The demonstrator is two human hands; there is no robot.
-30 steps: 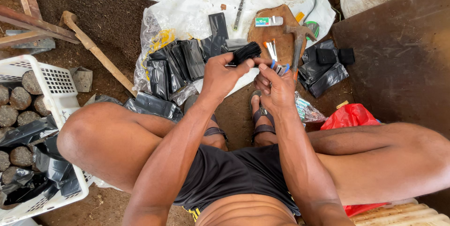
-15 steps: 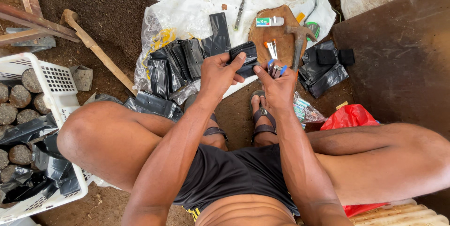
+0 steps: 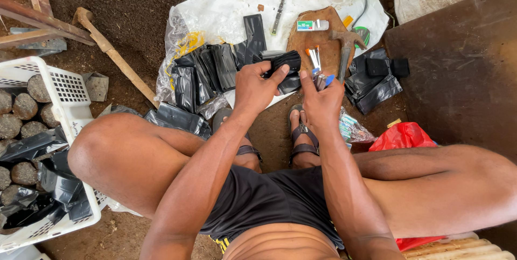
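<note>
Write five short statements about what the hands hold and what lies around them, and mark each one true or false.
1. The left hand grips a folded black plastic bag. True.
2. The right hand is empty. False: it holds a small tool with a blue part.
3. The hammer lies in the white basket. False: it rests on the brown wooden board ahead of the hands.
4. The white basket on the person's left holds black bags and round brownish lumps. True.
5. The red plastic bag lies among the black bags on the clear sheet. False: it lies by the person's right leg.
</note>
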